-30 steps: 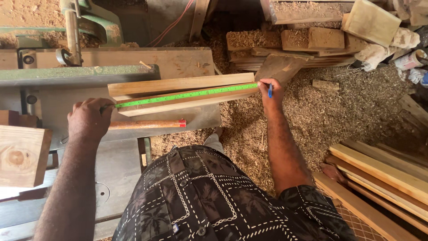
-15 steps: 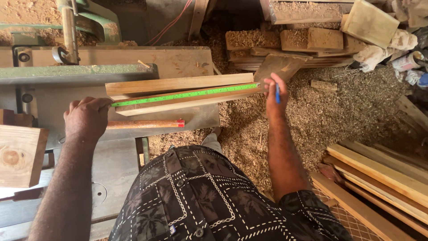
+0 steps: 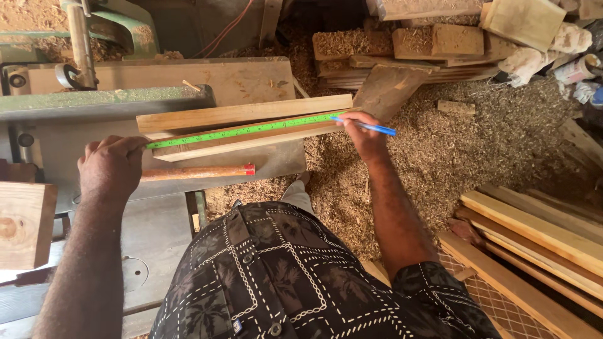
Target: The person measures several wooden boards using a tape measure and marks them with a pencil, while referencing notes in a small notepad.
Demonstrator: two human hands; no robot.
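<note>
— Two boards (image 3: 245,114) lie stacked on the bench (image 3: 251,81), with a green tape (image 3: 245,129) stretched along the lower one. What are the hands doing?

— The left hand (image 3: 112,168) pins the near end of the tape against the boards' left end; its grip is clenched there, thumb and fingers curled over the tape.

— And the other?

— The right hand (image 3: 361,135) sits at the far right end of the boards. Its grip is closed around a blue pen (image 3: 367,126), whose tip touches the board just beside the tape's end.

— Anything close to the left hand?

— A reddish stick (image 3: 198,171) lies just to the right of it, on the bench, parallel to the boards and a little nearer the person. A pale wood block (image 3: 25,223) sits to its left and lower.

— And around the right hand?

— Sawdust (image 3: 477,157) covers the floor beneath and beyond it. Planks (image 3: 534,232) lie well to its right, and offcuts (image 3: 433,41) are piled beyond it, farther from the person.

— The tape is flat?

— Yes, taut between both hands.
</note>
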